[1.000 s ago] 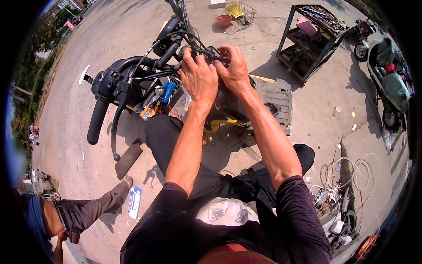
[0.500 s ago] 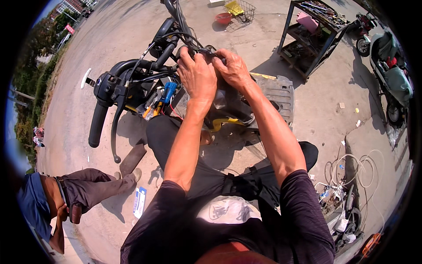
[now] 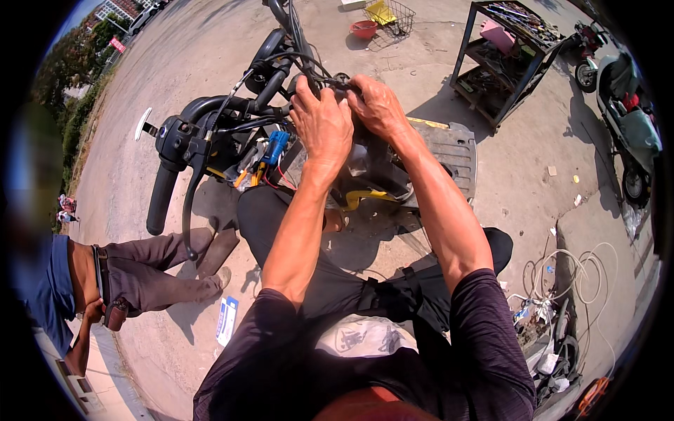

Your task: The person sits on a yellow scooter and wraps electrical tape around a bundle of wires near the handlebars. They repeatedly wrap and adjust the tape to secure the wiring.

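Observation:
My left hand [image 3: 323, 130] and my right hand [image 3: 379, 107] are together at the steering column of a partly stripped two-wheeler. Fingers of both are closed in a pinch on thin black cables [image 3: 319, 68] that run down from the handlebar; the fingertips are partly hidden. To the left juts the handlebar with its black grip [image 3: 160, 200] and a brake lever [image 3: 187, 210]. Below the bar, by my left wrist, lie a blue tool [image 3: 276, 147] and yellow-orange handles [image 3: 260, 172] among loose wires. A grey ribbed footboard [image 3: 455, 158] lies beyond my right forearm.
A metal tool cart [image 3: 507, 70] stands at the far right, near a parked scooter [image 3: 635, 126]. A red bowl [image 3: 364, 29] and a wire basket [image 3: 399, 21] sit at the far side. Coiled pale hose [image 3: 586, 274] lies right. Another person's legs [image 3: 158, 274] are at left.
The whole view has shifted slightly. Both hands stay pinched at the cables, with only small finger movement. The person at left has changed leg position.

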Available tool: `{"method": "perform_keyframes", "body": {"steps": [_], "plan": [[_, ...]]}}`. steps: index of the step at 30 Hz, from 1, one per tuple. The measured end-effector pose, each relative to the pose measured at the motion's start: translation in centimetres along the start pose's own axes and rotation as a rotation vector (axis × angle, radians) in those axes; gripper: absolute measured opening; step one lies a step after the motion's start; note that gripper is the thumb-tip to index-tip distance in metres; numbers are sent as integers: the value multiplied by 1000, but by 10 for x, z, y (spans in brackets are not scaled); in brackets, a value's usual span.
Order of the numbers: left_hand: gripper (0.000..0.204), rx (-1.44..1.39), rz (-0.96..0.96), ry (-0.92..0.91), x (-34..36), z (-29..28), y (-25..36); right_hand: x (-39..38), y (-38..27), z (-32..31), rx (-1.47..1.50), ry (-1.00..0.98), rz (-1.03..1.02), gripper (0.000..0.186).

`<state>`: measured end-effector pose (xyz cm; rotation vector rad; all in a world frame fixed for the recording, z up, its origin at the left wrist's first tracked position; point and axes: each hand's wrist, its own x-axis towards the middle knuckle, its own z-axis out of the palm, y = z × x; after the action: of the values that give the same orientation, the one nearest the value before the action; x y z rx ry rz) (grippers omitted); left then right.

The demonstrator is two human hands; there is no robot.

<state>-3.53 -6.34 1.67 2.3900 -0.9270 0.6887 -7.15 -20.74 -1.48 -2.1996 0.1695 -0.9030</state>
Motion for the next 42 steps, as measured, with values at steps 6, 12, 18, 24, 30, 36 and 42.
{"method": "perform_keyframes", "body": {"steps": [6, 12, 18, 24, 30, 36, 42], "plan": [[35, -175, -3, 22, 2, -4, -2, 0, 1, 3, 86, 11, 22, 22], [34, -233, 34, -21, -20, -27, 6, -4, -7, 4, 53, 81, -33, 19], [28, -524, 17, -18, -37, -25, 11, -15, -16, -2, 86, -5, 10, 26], [29, -717, -112, -107, -24, -47, 27, -27, -23, -17, 216, 111, -86, 64], [27, -654, -13, -68, -21, -31, 13, -29, -28, -31, 181, 88, -118, 67], [38, -1069, -368, -132, -14, -19, 2, -25, -28, -33, 120, 144, -109, 55], [39, -1183, -445, -202, 0, -7, 1, -14, -41, -44, 313, 14, 233, 56]]}}
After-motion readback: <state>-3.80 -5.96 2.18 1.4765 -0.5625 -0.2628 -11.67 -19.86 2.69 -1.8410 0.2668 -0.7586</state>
